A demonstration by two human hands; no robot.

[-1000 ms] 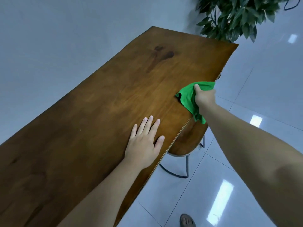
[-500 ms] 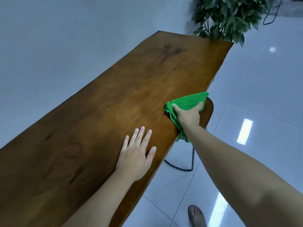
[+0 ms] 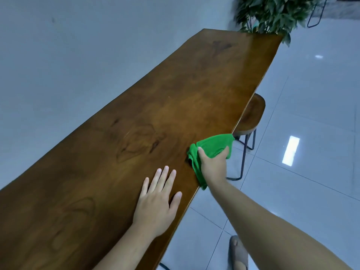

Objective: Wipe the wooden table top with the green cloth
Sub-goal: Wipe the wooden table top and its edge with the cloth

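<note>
A long wooden table top (image 3: 155,117) runs from the lower left up to the far right, set against a pale wall. My right hand (image 3: 213,165) presses a bunched green cloth (image 3: 214,146) onto the table's right edge, and part of the cloth hangs over that edge. My left hand (image 3: 158,201) lies flat on the wood with fingers spread, just left of and nearer than the cloth, holding nothing.
A round wooden stool (image 3: 250,117) on thin metal legs stands tucked under the right edge beyond the cloth. A leafy plant (image 3: 272,14) stands past the table's far end. Glossy floor tiles (image 3: 302,172) lie to the right, with my sandalled foot (image 3: 237,254) below.
My right hand has dragged the green cloth along the right edge toward me, close to my left hand. My left hand has stayed flat on the table.
</note>
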